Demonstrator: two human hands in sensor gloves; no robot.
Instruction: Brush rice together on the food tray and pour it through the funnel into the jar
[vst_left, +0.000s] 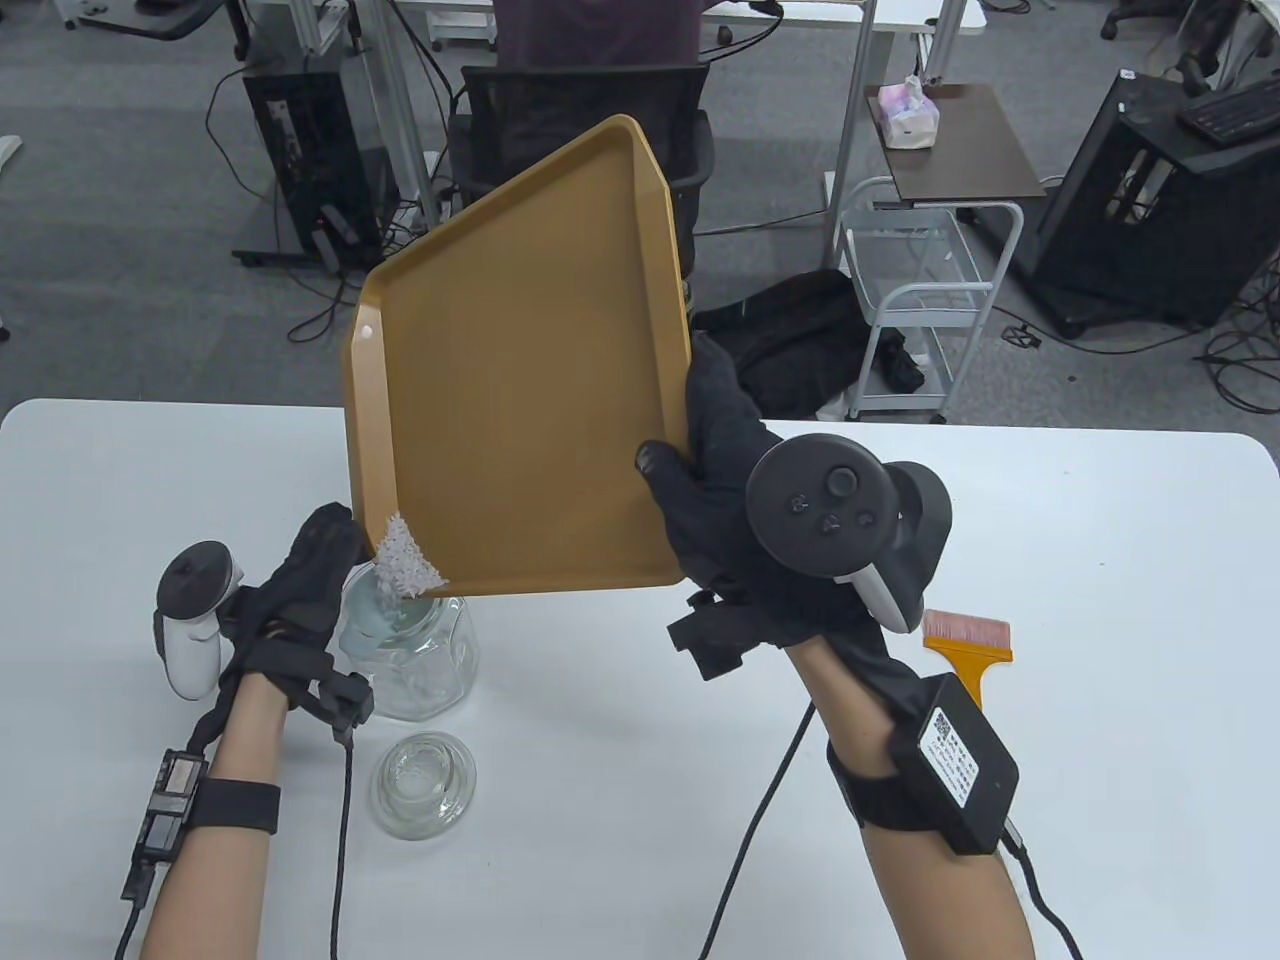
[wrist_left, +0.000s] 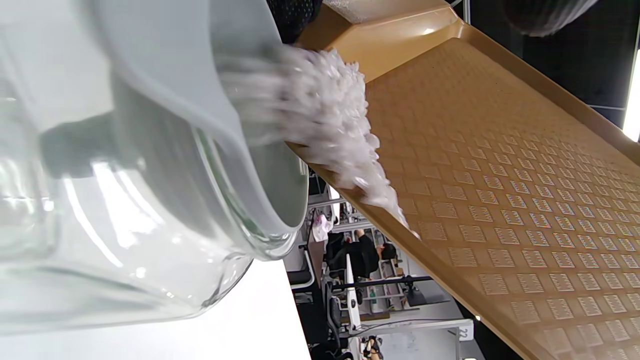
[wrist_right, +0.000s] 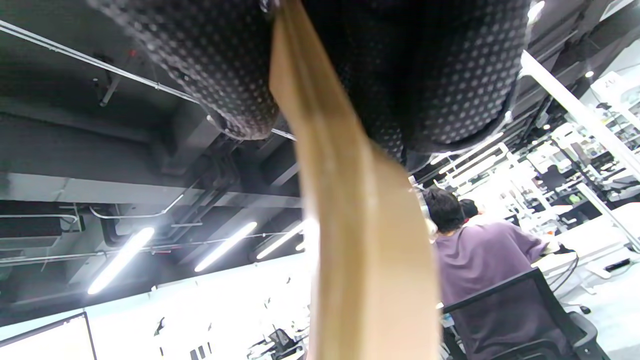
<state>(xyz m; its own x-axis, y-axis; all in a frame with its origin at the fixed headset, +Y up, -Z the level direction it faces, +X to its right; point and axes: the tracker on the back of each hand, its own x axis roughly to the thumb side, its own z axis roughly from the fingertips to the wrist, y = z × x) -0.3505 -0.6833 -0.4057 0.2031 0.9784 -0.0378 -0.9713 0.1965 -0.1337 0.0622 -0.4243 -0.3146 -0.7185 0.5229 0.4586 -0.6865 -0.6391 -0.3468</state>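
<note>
Tan food tray (vst_left: 520, 400), gripped by right hand (vst_left: 720, 500), spills rice (vst_left: 405, 565) at seven o'clock into funnel (vst_left: 365, 610); left hand (vst_left: 300, 600) curls around funnel; tilt gently, keep corner centred.

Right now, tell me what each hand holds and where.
Right hand grips the food tray by its right rim. Left hand holds the funnel at the jar mouth.

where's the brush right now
In the table view the brush lies on the table's right side, just right of the right hand, which grips the tilted tray. Neither hand touches it.
</note>
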